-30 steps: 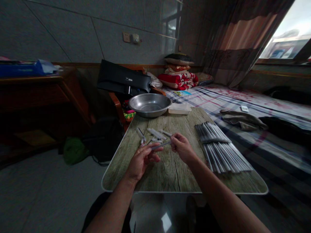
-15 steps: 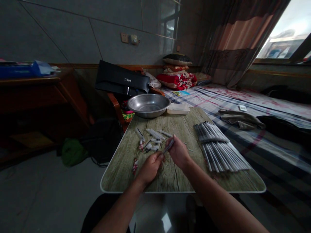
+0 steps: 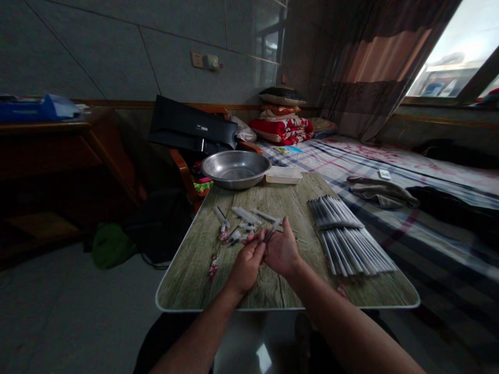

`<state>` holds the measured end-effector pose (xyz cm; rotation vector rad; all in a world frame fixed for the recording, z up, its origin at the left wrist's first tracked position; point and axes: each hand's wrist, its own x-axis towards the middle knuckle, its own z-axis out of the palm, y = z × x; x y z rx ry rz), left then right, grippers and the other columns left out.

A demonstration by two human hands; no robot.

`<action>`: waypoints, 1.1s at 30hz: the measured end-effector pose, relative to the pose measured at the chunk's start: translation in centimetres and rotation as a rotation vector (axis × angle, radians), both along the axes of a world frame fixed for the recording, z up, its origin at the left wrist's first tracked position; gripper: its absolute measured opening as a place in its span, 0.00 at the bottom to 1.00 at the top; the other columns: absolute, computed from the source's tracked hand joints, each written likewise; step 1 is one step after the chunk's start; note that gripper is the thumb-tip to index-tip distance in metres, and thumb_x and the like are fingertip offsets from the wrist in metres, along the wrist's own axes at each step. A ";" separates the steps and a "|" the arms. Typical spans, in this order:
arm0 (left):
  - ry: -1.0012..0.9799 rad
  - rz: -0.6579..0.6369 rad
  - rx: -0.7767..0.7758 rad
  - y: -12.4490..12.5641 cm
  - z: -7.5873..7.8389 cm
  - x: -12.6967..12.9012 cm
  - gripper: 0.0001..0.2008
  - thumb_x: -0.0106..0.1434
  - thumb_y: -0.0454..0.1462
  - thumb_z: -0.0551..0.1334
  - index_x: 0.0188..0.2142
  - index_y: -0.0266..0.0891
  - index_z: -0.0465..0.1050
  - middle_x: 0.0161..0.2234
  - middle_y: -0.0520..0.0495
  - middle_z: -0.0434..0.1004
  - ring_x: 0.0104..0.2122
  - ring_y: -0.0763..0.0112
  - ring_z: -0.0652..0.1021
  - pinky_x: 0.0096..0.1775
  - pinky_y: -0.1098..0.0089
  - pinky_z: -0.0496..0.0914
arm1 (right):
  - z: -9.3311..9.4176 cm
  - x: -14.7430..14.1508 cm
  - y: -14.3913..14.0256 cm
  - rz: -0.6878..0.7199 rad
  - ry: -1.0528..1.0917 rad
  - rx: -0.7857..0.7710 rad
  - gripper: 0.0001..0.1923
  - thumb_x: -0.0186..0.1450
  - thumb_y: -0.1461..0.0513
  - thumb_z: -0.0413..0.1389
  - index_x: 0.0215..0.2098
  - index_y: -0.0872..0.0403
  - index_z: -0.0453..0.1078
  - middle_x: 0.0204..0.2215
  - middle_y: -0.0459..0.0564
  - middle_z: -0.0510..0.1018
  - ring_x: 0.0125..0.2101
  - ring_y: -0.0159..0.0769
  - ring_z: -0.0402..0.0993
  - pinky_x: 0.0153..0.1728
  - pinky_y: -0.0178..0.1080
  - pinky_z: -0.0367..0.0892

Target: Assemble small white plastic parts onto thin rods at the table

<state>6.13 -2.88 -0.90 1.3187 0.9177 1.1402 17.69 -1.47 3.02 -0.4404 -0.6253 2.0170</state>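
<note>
Head view. Both forearms enter from the bottom edge and converge over the middle of the table, which has a wood-grain top and a pale rim. The left hand and right hand are pressed together, knuckles touching, backs turned up toward the camera. Between them they hold a thin grey rod: its near end is buried where the two hands meet and its far end sticks out past the fingers, tilted up and away. Left fingers are curled closed around the near part of the rod; right thumb and fingers are pinched on it a little farther along. Both wrists are straight and raised just clear of the tabletop.

Just beyond the hands lies a loose scatter of short white pieces, some touching one another, with a small red-and-white scrap apart from them to the left, near the table edge. To the right, well apart from the hands, a flat bundle of long grey rods lies side by side, fanned toward the near right corner. At the far end of the table stand a metal basin and, just beside it, a shallow white tray.

Detail of the rod's tip is too dim to tell.
</note>
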 end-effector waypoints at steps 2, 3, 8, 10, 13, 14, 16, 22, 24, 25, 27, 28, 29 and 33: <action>0.032 -0.013 0.009 0.0 0.0 0.0 0.21 0.65 0.45 0.56 0.52 0.37 0.73 0.47 0.42 0.77 0.47 0.59 0.75 0.50 0.62 0.68 | 0.3 0.1 0.0 0.004 -0.004 -0.003 0.38 0.60 0.34 0.35 0.19 0.54 0.66 0.28 0.57 0.77 0.38 0.47 0.74 0.38 0.44 0.69; 0.046 -0.018 0.014 0.0 -0.1 0.0 0.21 0.65 0.45 0.55 0.51 0.37 0.73 0.46 0.42 0.78 0.45 0.61 0.76 0.48 0.63 0.69 | 0.3 0.1 0.0 0.006 -0.009 -0.003 0.37 0.61 0.35 0.36 0.18 0.54 0.65 0.28 0.57 0.77 0.37 0.46 0.74 0.38 0.44 0.69; 0.129 -0.001 0.033 -0.1 0.2 -0.2 0.19 0.66 0.45 0.54 0.46 0.35 0.75 0.37 0.45 0.79 0.35 0.65 0.76 0.39 0.68 0.69 | 0.0 0.1 0.1 0.011 -0.009 -0.004 0.30 0.63 0.41 0.43 0.16 0.54 0.64 0.26 0.55 0.76 0.36 0.45 0.73 0.39 0.44 0.68; 0.171 0.020 0.049 -0.2 0.4 -0.4 0.18 0.66 0.44 0.54 0.44 0.35 0.76 0.35 0.45 0.79 0.35 0.65 0.76 0.39 0.68 0.69 | 0.0 0.2 0.2 0.009 0.009 0.004 0.27 0.62 0.44 0.45 0.18 0.54 0.65 0.26 0.54 0.76 0.36 0.45 0.73 0.40 0.45 0.68; 0.209 0.034 0.092 -0.3 0.6 -0.5 0.17 0.66 0.43 0.53 0.43 0.35 0.76 0.38 0.44 0.80 0.39 0.63 0.76 0.44 0.66 0.68 | 0.0 0.5 0.2 0.000 0.024 0.014 0.25 0.61 0.45 0.46 0.19 0.54 0.66 0.25 0.53 0.75 0.36 0.45 0.73 0.42 0.46 0.67; 0.213 0.032 0.098 -0.4 0.7 -0.5 0.17 0.66 0.43 0.53 0.44 0.36 0.76 0.40 0.44 0.80 0.41 0.62 0.76 0.46 0.66 0.67 | 0.0 0.5 0.2 0.000 0.025 0.016 0.25 0.62 0.44 0.46 0.19 0.54 0.65 0.25 0.53 0.75 0.36 0.45 0.73 0.42 0.46 0.67; 0.208 0.028 0.093 -0.5 0.8 -0.4 0.18 0.66 0.43 0.53 0.46 0.36 0.76 0.43 0.43 0.79 0.43 0.61 0.77 0.49 0.65 0.67 | 0.0 0.6 0.2 -0.001 0.018 0.013 0.29 0.62 0.41 0.44 0.17 0.53 0.62 0.24 0.52 0.73 0.36 0.45 0.72 0.43 0.46 0.66; 0.212 0.043 0.118 -0.8 0.9 -0.3 0.18 0.66 0.43 0.54 0.49 0.37 0.74 0.45 0.43 0.79 0.46 0.60 0.77 0.49 0.64 0.67 | -0.1 0.4 0.2 -0.006 -0.069 -0.001 0.34 0.60 0.35 0.40 0.14 0.52 0.56 0.24 0.52 0.72 0.37 0.44 0.72 0.43 0.45 0.65; 0.228 0.049 0.125 -0.8 0.8 -0.4 0.18 0.67 0.43 0.53 0.49 0.37 0.74 0.45 0.43 0.79 0.46 0.60 0.77 0.49 0.64 0.67 | -0.1 0.2 0.2 -0.020 -0.094 0.013 0.32 0.61 0.37 0.42 0.15 0.52 0.58 0.23 0.51 0.72 0.36 0.44 0.71 0.42 0.45 0.65; 0.240 0.054 0.127 -0.8 0.8 -0.4 0.18 0.67 0.43 0.53 0.49 0.37 0.74 0.45 0.43 0.79 0.46 0.60 0.77 0.48 0.64 0.68 | -0.1 0.1 0.2 -0.028 -0.097 0.023 0.31 0.61 0.37 0.42 0.16 0.52 0.59 0.23 0.50 0.72 0.36 0.44 0.71 0.42 0.45 0.65; 0.266 0.066 0.128 -0.8 0.7 -0.4 0.18 0.67 0.43 0.53 0.49 0.37 0.73 0.45 0.42 0.79 0.45 0.60 0.77 0.47 0.64 0.68 | -0.1 -0.1 0.2 -0.044 -0.086 0.038 0.30 0.61 0.38 0.42 0.16 0.52 0.59 0.23 0.50 0.72 0.36 0.44 0.71 0.42 0.45 0.65; 0.279 0.072 0.130 -0.8 0.6 -0.5 0.18 0.67 0.43 0.52 0.49 0.37 0.74 0.44 0.42 0.79 0.45 0.60 0.77 0.47 0.65 0.68 | -0.1 -0.1 0.1 -0.045 -0.072 0.045 0.30 0.61 0.39 0.42 0.16 0.52 0.59 0.23 0.50 0.72 0.36 0.44 0.71 0.42 0.45 0.65; 0.291 0.079 0.135 -0.8 0.6 -0.5 0.18 0.67 0.42 0.52 0.49 0.37 0.74 0.44 0.42 0.79 0.44 0.60 0.77 0.46 0.65 0.68 | 0.0 -0.2 0.1 -0.041 -0.056 0.050 0.30 0.61 0.39 0.43 0.16 0.52 0.59 0.23 0.50 0.71 0.35 0.44 0.71 0.42 0.45 0.65; 0.315 0.098 0.203 -0.7 0.8 -0.6 0.16 0.67 0.40 0.52 0.46 0.38 0.76 0.43 0.43 0.79 0.42 0.62 0.78 0.44 0.67 0.68 | 0.2 -0.2 0.1 -0.006 -0.006 0.072 0.27 0.62 0.42 0.43 0.17 0.52 0.61 0.21 0.49 0.69 0.35 0.44 0.71 0.42 0.46 0.65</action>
